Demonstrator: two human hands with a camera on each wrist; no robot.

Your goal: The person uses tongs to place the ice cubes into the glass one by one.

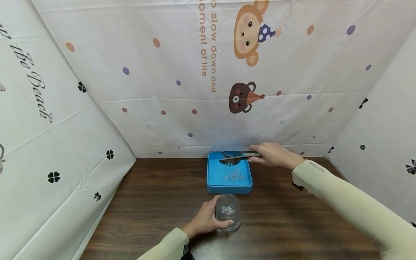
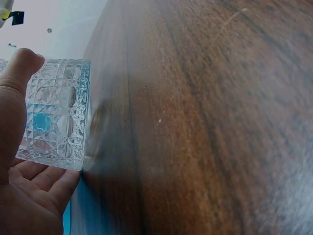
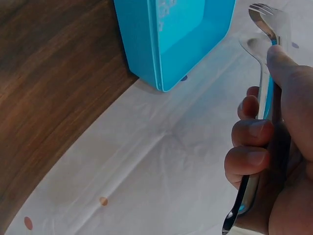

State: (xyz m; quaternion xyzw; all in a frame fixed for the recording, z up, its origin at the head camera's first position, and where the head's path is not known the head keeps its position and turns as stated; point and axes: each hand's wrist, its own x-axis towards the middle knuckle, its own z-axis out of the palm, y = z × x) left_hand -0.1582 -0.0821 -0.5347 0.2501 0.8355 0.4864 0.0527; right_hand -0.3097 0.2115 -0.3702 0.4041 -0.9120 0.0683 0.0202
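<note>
Tray (image 1: 229,190) on woodgrain table (image 1: 162,195); printed sheets (image 1: 146,86).

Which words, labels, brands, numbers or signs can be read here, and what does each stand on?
"slow down and": back sheet, sideways; an "o" before it is cut off at the top.
"of life": same sheet, sideways; the word before it, ending "oment", is cut off.
"the Beach": left sheet, slanted; lettering before it is cut off.
Right sleeve: small marking near the cuff, too small to read.
Glass, blue box, cutlery: none readable.
</note>
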